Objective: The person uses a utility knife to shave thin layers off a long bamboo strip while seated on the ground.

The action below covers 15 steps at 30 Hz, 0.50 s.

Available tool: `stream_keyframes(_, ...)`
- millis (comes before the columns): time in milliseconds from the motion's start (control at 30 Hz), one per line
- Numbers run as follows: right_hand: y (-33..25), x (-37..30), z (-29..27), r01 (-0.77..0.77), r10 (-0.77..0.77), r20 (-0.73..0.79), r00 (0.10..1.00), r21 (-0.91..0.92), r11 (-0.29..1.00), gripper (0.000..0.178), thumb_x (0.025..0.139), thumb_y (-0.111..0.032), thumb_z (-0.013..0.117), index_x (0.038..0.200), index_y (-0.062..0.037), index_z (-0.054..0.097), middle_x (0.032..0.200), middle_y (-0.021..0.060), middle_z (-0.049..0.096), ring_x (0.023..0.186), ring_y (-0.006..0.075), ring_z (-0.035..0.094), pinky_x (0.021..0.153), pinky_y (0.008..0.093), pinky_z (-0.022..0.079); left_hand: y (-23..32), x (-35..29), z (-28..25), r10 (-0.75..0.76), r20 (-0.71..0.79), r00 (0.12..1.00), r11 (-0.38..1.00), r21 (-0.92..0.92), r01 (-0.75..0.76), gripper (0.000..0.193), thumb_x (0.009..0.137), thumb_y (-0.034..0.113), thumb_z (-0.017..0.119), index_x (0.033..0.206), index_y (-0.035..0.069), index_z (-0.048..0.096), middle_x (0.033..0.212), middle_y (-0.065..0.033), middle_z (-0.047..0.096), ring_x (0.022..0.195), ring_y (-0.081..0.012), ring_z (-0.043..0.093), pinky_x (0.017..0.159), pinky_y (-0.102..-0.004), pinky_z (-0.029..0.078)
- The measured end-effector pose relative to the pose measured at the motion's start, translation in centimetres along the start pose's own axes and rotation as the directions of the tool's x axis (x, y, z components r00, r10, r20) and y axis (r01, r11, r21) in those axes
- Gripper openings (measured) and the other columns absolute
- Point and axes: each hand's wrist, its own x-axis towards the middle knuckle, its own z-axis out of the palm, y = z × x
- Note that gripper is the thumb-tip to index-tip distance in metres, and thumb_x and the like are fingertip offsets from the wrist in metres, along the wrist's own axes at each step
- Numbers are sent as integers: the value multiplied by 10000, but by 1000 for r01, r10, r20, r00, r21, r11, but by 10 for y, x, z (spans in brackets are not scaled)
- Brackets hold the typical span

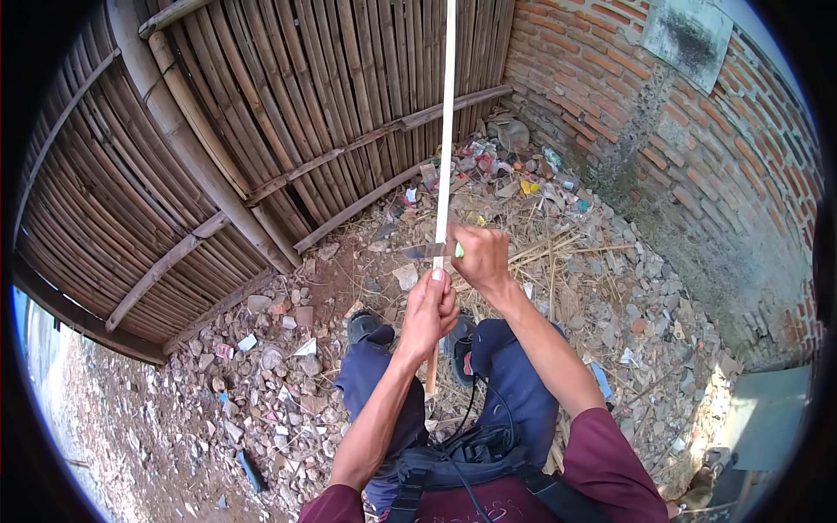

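Note:
A long, narrow pale strip (pixel 447 122), which looks like split bamboo, runs upright from the top of the view down between my knees. My left hand (pixel 425 312) is closed around it near its lower part, thumb lying along its face. Just above, my right hand (pixel 482 257) is closed on a knife (pixel 427 251) with a bright green handle. The blade points left and lies across the strip, touching or nearly touching it. My right palm hides most of the handle. Below my left hand, the browner lower end of the strip shows.
A bamboo slat wall (pixel 340 78) stands ahead and left, meeting a brick wall (pixel 645 131) on the right. Rubble and litter (pixel 523 174) cover the ground, with loose straw-like sticks (pixel 558 253) beyond my right hand. Dark cords (pixel 475 410) hang at my waist.

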Motion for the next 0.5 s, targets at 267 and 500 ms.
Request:
stream_keyframes(267, 0, 6, 8, 47, -45, -128, 991, 12, 999, 65, 858, -96, 702, 878, -79, 761, 632, 115, 682, 509, 271, 669, 452, 421, 462, 7, -3, 0, 6, -7, 1000, 1000, 4, -6, 362, 1181, 428, 404, 962, 141, 429, 646, 67, 286, 465, -48, 236, 410, -248, 203)
stream_keyframes(500, 92, 34, -15, -450, 416, -350, 840, -21, 893, 145, 939, -44, 679, 958, -26, 821, 623, 152, 684, 491, 258, 638, 471, 394, 445, -5, -31, 2, -189, 158, 969, 979, 105, 174, 351, 1192, 397, 380, 976, 125, 426, 651, 67, 292, 474, -53, 254, 427, -253, 216)
